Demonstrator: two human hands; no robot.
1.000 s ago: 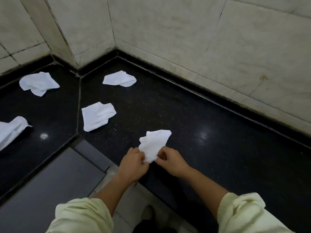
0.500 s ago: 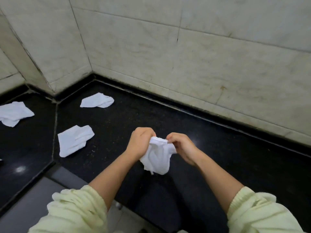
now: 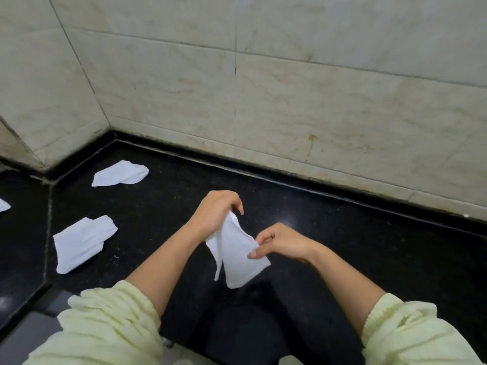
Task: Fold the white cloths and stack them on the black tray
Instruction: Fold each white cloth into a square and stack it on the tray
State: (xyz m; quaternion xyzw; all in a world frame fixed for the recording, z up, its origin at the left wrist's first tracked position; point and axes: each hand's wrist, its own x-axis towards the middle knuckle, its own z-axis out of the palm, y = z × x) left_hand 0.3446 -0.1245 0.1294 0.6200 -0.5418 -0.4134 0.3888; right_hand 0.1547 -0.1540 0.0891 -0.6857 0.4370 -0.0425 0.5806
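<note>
The white cloth I'm working with [image 3: 237, 256] hangs in the air above the black counter [image 3: 342, 246], just below the middle of my view, and droops unevenly with a narrow strip trailing off its lower left edge. My left hand [image 3: 216, 214] sits at its 11 o'clock, fingers curled down and pinching the top corner. My right hand [image 3: 282, 242] is at its 3 o'clock, thumb laid on the fabric and fingers curled behind, clamped on the right edge. The two hands are near each other but not touching. Out at 9 o'clock a second cloth [image 3: 81, 243] lies loosely bunched on the counter, well apart from the held one. A third cloth [image 3: 121, 175] lies at 10 o'clock near the corner. A sliver of a fourth cloth [image 3: 4, 205] shows at the left border. Pale marble wall tiles [image 3: 290, 101] rise behind the counter from 12 to 3 o'clock. My pale yellow sleeves [image 3: 110, 320] are bunched at the elbows at 6 o'clock.
</note>
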